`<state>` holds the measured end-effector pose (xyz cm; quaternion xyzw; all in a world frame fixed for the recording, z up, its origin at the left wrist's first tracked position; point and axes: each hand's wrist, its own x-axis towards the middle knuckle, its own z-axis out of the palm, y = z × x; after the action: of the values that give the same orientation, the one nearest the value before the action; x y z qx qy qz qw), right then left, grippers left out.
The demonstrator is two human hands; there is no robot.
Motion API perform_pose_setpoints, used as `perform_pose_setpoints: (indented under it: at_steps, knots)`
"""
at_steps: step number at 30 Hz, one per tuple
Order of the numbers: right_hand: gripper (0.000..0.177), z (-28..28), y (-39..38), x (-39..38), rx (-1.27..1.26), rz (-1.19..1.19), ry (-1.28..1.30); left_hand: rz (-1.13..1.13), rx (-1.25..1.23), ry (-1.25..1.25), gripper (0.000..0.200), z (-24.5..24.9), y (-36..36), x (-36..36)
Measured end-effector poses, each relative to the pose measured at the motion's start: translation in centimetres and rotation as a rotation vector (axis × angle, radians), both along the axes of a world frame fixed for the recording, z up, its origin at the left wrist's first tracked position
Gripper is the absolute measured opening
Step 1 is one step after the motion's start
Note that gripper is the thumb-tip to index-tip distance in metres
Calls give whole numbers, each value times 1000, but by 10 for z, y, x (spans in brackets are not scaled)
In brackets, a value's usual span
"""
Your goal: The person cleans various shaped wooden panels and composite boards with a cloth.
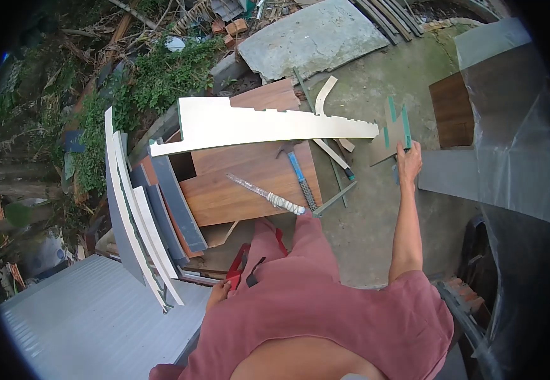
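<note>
My right hand (409, 161) is stretched forward over the concrete and grips a flat, light-coloured board piece with green edges (381, 143) by its near edge. My left hand (218, 292) is low beside my left leg, its fingers closed at the end of a red object (237, 265); my leg and clothing partly hide that object. In front of me, a blue-handled claw hammer (299, 174) and a long blade with a cloth-wrapped handle (281, 201) lie on a wood-grain panel (224, 190). A long white board with a notched edge (262, 126) lies across the panel's far side.
Curved white and dark strips (145, 231) are stacked at the left, by a corrugated metal sheet (98, 316). Behind the panel lies a concrete slab (313, 41). Plastic sheeting (509, 95) hangs over boards at the right. Plants (161, 69) and debris border the far left.
</note>
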<state>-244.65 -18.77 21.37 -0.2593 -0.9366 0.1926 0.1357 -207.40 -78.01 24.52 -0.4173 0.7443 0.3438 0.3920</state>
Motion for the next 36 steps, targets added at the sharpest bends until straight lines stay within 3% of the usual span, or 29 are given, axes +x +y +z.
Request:
perform_pose_setpoints:
  at_steps: [3, 5, 9, 13, 15, 19, 25, 28, 36]
  knots:
    - [32, -37, -19, 0, -112, 72, -37, 6, 11, 38, 33, 2, 12, 2]
    - [35, -53, -46, 8, -115, 111, -5, 318, 109, 106, 34, 23, 23, -11]
    - [48, -101, -98, 44, -127, 142, 6, 232, 64, -42, 54, 15, -3, -12]
    - [63, -144, -140, 83, -260, 145, -121, 293, -26, 24, 39, 28, 14, -37]
    - [70, -160, -153, 89, -289, 100, -150, 203, 24, -43, 54, 35, 17, -48]
    - [70, -151, -146, 84, -313, 94, -125, 180, 16, -51, 55, 34, 22, -55]
    - [79, -133, -115, 98, -291, 416, -246, 98, 32, 33, 49, 17, 23, -57]
    - [72, -127, -125, 105, -292, 490, -328, 139, 68, 92, 48, 10, 25, -63]
    - [83, -134, -160, 100, -243, 580, -464, 138, 64, 105, 46, 8, 20, -67]
